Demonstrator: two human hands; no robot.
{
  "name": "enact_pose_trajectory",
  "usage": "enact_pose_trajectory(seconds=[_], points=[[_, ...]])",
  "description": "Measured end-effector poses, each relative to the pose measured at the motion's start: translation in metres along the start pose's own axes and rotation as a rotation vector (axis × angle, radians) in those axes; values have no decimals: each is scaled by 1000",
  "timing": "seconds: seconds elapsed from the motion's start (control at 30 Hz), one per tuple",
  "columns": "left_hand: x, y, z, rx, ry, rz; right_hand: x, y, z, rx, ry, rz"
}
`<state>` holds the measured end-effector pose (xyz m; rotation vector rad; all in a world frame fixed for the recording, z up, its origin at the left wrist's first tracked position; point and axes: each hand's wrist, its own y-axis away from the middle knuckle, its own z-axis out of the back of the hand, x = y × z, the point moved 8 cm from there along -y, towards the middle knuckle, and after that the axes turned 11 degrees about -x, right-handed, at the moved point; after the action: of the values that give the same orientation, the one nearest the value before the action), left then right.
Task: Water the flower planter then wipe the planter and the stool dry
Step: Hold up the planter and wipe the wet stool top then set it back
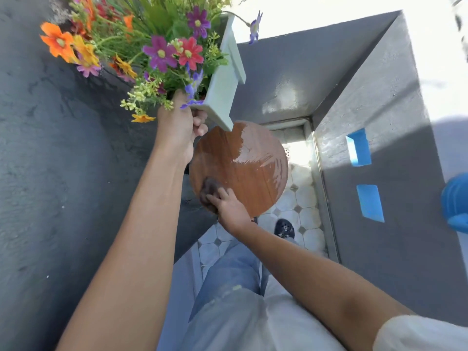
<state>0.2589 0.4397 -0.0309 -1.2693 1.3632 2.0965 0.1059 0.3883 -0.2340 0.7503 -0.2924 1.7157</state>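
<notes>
A pale green planter (222, 82) full of orange, red and purple flowers (162, 53) is held up off the stool, tilted, by my left hand (181, 125), which grips its near corner. Below it is the round brown wooden stool top (253, 171), glossy and wet-looking on its right side. My right hand (229, 205) presses a dark brown cloth (209, 192) onto the stool's near left edge.
Dark grey walls close in on the left (63, 160) and right (379, 122). A narrow tiled floor (301, 198) runs under the stool. A blue object (455, 201) sits at the right edge, with blue openings (359, 148) in the right wall. My shoe (284, 228) is beside the stool.
</notes>
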Motion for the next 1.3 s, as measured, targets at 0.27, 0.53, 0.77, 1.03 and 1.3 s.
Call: enact_pose_trajectory(seconds=[0.27, 0.53, 0.77, 1.03, 1.3], points=[[0, 7, -5, 28, 43, 27, -130, -4, 108, -280, 72, -132], [5, 16, -9, 28, 44, 13, -130, -6, 104, -291, 82, -147], [10, 17, -11, 7, 27, 12, -54, 53, 14, -18, 26, 105], [15, 20, -7, 5, 12, 5, -149, 26, 113, -330, -20, -150], [17, 28, -1, 14, 45, 27, -150, -1, 162, -375, -434, -372]])
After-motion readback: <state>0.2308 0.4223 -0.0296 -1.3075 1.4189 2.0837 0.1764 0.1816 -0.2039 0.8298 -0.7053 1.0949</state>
